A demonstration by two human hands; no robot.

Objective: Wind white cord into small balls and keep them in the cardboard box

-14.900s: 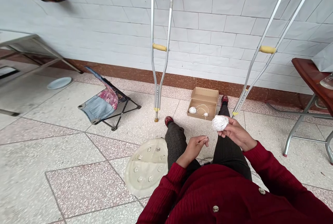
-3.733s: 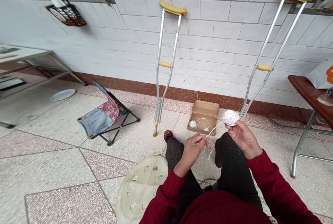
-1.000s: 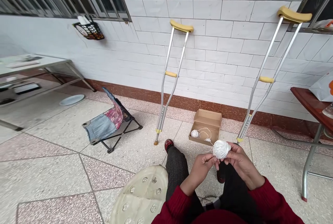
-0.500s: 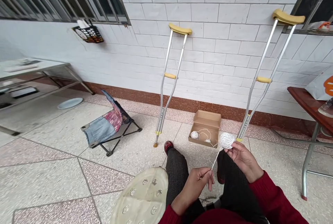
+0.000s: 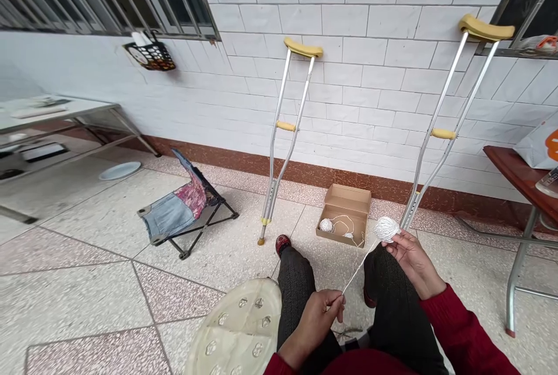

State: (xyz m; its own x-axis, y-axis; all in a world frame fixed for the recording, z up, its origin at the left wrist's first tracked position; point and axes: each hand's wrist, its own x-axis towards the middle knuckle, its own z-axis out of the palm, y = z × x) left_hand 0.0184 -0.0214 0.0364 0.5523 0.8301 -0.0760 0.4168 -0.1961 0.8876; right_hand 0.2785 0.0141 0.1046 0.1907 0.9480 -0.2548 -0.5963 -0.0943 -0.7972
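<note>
my right hand [image 5: 412, 264] grips the white yarn ball [image 5: 386, 229] in its fingers; my left hand [image 5: 311, 325] pinches the yarn strand [image 5: 361, 267] between its fingers, with the cardboard box [image 5: 344, 203] just beyond my right fingertips.

Head-worn, facing forward and down, close above the left hand [image 5: 311, 328] and right hand [image 5: 412, 264], toward the tiled wall [image 5: 349, 90].

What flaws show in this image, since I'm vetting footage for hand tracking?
Head view: wide-angle distortion bows the tiled wall and leans the aluminium crutches; light is soft, shadows faint; the left hand, right hand, yarn strand and yarn ball look fairly sharp.
</note>
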